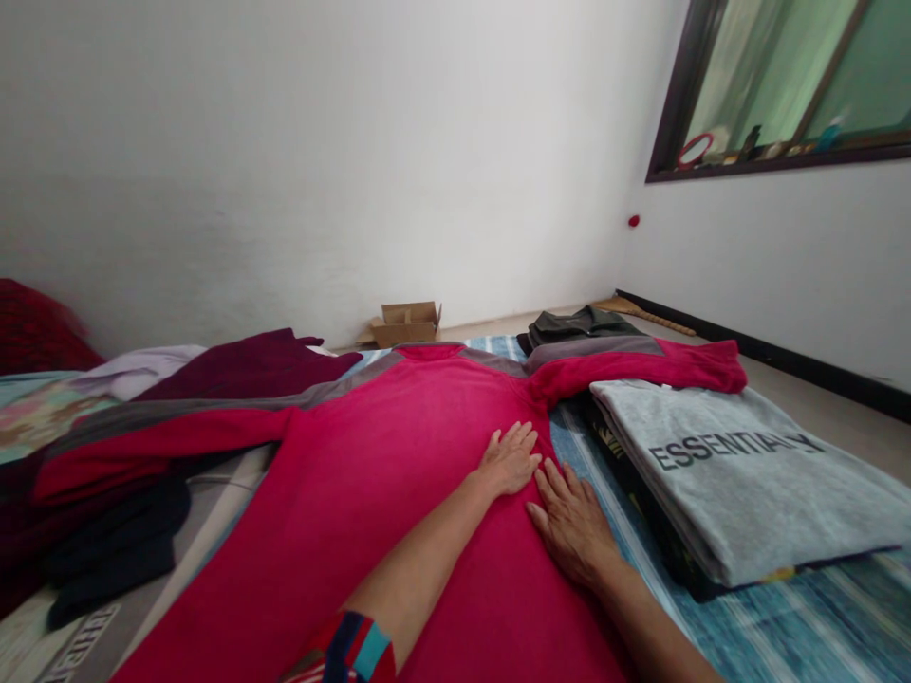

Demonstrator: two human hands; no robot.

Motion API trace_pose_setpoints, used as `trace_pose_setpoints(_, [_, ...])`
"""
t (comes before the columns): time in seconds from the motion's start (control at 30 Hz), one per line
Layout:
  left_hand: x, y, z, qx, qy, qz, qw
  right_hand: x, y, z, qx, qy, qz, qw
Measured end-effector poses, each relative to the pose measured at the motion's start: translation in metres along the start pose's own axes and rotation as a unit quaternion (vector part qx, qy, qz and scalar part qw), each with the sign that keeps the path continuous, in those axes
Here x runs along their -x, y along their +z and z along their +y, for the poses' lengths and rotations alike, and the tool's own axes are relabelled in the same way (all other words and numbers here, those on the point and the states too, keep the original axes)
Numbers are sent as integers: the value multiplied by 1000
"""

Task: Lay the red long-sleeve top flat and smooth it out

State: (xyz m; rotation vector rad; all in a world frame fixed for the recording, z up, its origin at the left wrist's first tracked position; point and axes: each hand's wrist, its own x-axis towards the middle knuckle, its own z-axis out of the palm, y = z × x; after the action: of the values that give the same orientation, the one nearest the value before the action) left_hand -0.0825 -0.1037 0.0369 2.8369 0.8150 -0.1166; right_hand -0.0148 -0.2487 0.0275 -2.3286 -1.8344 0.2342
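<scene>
A pink long-sleeved top (399, 455) with grey shoulder panels lies spread out, collar toward the wall and both sleeves stretched sideways. My left hand (511, 459) rests flat on its right side, just below the shoulder, fingers together and extended. Close beside it, my right hand (571, 520) lies across the side edge of the top with its fingers spread. Neither hand grips the cloth. The top's right sleeve reaches over the edge of a folded grey shirt (754, 503) lettered "ESSENTIAL"; its left sleeve lies over other clothes.
A blue striped sheet (840, 607) lies beneath. Dark folded clothes (587, 324) sit at the back right, near a small open cardboard box (405, 324). Maroon cloth (228, 368) and a dark garment (124, 541) lie on the left. A white wall (320, 171) stands behind.
</scene>
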Motion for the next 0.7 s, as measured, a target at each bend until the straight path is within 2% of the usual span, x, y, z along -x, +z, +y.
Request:
trace_pose_setpoints(0.17, [2, 1, 0, -5, -4, 1, 1000, 0, -1, -1, 1, 8, -11, 1000])
trace_pose_setpoints(0.33, [3, -1, -4, -7, 13, -27, 1000, 2, 0, -1, 4, 8, 0, 1000])
trace_pose_setpoints(0.57, [10, 2, 2, -6, 13, 33, 999, 4, 4, -1, 34, -3, 36, 999])
trace_pose_setpoints(0.7, [20, 4, 5, 15, 9, 13, 1000, 5, 9, 1, 37, -10, 49, 998])
